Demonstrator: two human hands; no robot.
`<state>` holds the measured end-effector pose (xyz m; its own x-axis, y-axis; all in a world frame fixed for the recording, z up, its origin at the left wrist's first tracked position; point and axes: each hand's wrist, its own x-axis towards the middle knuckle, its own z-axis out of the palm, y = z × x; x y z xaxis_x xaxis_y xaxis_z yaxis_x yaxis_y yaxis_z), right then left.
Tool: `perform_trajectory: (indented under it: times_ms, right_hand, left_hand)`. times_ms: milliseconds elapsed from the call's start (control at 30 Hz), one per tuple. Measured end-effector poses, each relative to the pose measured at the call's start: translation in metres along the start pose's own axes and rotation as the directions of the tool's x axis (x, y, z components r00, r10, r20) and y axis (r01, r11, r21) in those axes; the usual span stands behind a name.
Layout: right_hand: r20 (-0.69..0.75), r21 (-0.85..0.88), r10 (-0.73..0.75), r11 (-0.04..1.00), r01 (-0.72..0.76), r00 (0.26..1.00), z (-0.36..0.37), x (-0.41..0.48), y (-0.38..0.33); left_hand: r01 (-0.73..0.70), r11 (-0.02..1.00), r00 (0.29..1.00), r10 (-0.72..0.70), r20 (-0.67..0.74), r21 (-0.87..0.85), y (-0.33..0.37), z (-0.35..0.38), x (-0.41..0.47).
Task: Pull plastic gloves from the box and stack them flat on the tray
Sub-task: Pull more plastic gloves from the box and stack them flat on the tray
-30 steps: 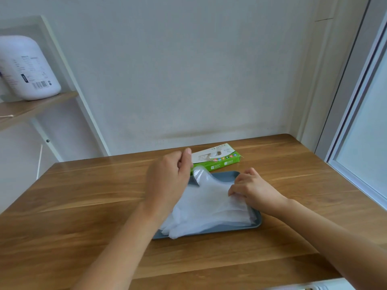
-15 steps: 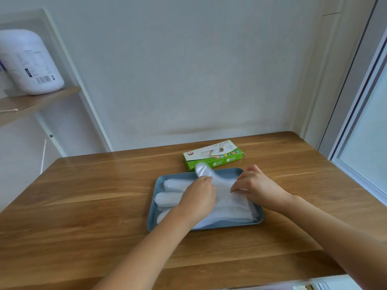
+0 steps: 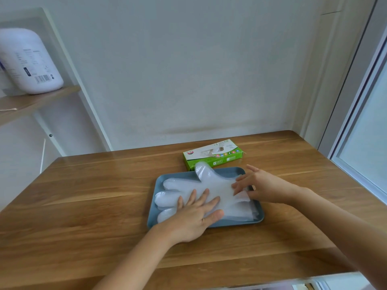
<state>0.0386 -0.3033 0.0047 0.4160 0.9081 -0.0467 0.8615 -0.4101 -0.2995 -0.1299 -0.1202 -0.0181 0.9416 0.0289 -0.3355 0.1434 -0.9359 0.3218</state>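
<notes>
The left hand [image 3: 194, 218] is now drawn back to the near edge of the tray [image 3: 228, 172] and pressed flat, fingers spread, on the gloves [image 3: 215, 185] stacked in it. The right hand [image 3: 266, 185] is rested straight-fingered on their cuffs, and the box [image 3: 213, 153] is seen just behind the tray.

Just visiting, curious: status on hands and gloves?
Left hand flat on clear plastic gloves in blue rectangular tray. Right hand open, fingertips on cuff end. Green cardboard box behind tray; nothing blocking.
</notes>
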Motion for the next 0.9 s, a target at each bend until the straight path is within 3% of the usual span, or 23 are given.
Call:
perform_trajectory:
  times_ms: [100,167,200,267,333,467,500,600,733,900]
  right_hand:
    - [0.036,0.305,0.147,0.941,-0.151,0.989,-0.015,-0.006,-0.008]
    - [-0.061,0.560,0.158,0.823,-0.097,0.986,-0.020,-0.008,-0.020]
    - [-0.096,0.585,0.159,0.808,-0.074,0.983,-0.018,-0.006,-0.027]
    - [-0.097,0.446,0.141,0.891,-0.084,0.985,-0.008,0.000,-0.040]
    - [0.024,0.206,0.109,0.972,-0.111,0.994,0.010,0.004,-0.051]
    - [0.188,0.030,0.060,0.997,-0.067,0.980,0.026,0.004,-0.053]
    - [0.206,-0.003,0.054,0.999,-0.054,0.977,0.024,0.003,-0.051]
    - [0.271,-0.115,0.099,0.991,-0.070,0.957,0.014,0.002,-0.045]
    - [0.316,-0.214,0.145,0.974,-0.079,0.938,0.006,0.004,-0.035]
    - [0.367,-0.235,0.181,0.967,-0.098,0.913,-0.007,0.004,-0.029]
  left_hand:
    - [-0.005,0.999,1.000,0.005,0.003,-0.049,-0.002,0.001,0.002]
    - [-0.012,0.998,1.000,0.012,0.001,-0.059,-0.002,0.002,0.001]
    - [-0.018,0.998,1.000,0.018,-0.004,-0.067,-0.003,0.003,0.001]
    - [-0.022,0.993,1.000,0.020,-0.019,-0.114,-0.003,0.003,0.002]
    - [-0.021,0.978,0.999,0.013,-0.040,-0.210,-0.004,0.000,0.006]
    - [0.013,0.903,0.987,-0.081,-0.139,-0.429,-0.020,-0.008,0.004]
    - [0.031,0.912,0.987,-0.093,-0.133,-0.410,-0.026,-0.012,0.003]
    - [0.078,0.994,0.996,-0.080,-0.027,-0.083,-0.044,-0.017,-0.007]
    - [0.192,0.958,0.977,-0.208,0.051,0.212,-0.059,-0.027,-0.014]
    - [0.195,0.935,0.960,-0.243,0.138,0.295,-0.064,-0.053,-0.018]
